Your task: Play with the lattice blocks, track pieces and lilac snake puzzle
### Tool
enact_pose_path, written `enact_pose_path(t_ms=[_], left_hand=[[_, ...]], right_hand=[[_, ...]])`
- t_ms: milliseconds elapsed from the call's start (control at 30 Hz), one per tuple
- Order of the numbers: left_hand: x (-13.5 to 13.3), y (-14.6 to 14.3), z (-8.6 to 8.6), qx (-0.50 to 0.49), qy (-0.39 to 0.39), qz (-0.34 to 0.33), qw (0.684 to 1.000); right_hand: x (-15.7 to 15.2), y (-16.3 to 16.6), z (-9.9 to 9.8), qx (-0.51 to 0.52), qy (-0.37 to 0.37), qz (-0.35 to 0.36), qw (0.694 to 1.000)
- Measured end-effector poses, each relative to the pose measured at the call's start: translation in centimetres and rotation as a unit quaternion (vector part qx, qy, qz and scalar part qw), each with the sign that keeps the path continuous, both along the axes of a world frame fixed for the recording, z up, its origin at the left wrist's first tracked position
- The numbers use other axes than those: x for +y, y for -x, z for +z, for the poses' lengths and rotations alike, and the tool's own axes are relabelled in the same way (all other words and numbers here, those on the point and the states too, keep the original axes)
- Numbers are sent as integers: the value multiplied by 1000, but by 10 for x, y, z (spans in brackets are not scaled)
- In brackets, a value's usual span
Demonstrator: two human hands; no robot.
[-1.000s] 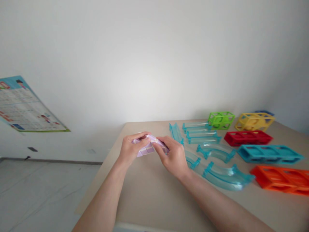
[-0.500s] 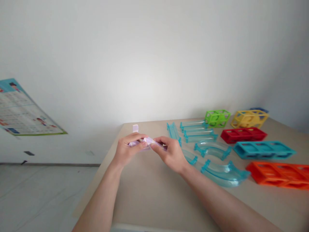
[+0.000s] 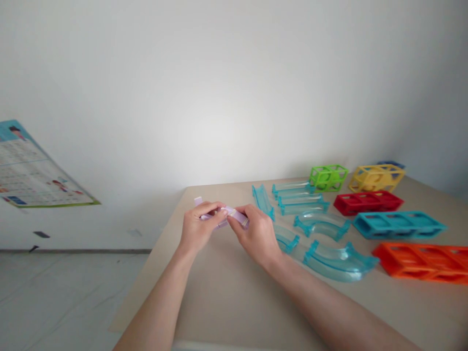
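Above the table, both hands grip a small pale lilac box [image 3: 239,216], which looks thin-walled and folded. My left hand [image 3: 197,224] is closed on its left part, thumb and fingers pinching near the middle. At its right end, my right hand [image 3: 258,231] is closed, with the thumb on the near side and the fingers over the top. A narrow flap [image 3: 198,200] sticks up beyond my left hand. Fingers cover much of the box, so its full shape is hidden.
Several clear blue track pieces, straight and curved [image 3: 338,263], lie right of my hands. Beyond them are red [image 3: 367,202], teal [image 3: 400,225] and orange [image 3: 424,263] frame blocks, with green [image 3: 328,178] and yellow [image 3: 376,178] ones near the wall. The table's left edge borders the floor.
The lilac box has turned slightly in my hands, and its upright flap sits lower and further left. My left hand has shifted a little to the right. Both hands keep their hold.
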State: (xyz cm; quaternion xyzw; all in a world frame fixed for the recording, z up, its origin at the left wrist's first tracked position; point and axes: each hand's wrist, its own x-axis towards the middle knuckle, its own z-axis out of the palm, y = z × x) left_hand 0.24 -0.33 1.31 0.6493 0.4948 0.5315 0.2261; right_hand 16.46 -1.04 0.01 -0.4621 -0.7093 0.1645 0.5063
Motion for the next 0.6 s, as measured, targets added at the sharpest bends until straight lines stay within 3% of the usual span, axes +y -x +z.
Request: enact_pose_path(t_ms=[67,267,467,600], left_hand=[[-2,-3,1,10,-33,9,999],[-6,-10,1,63,-128,32,989],[-9,-13,2,54,-153,50,986],[-7,-9,1,34,-154,50,986]], right_hand=[[0,1,-3,16,-15,2,1000],[-1,8,-10,133,86,72,985],[-5,13,-11,123,41,67,989],[-9,10,-7,59,-15,41,997]])
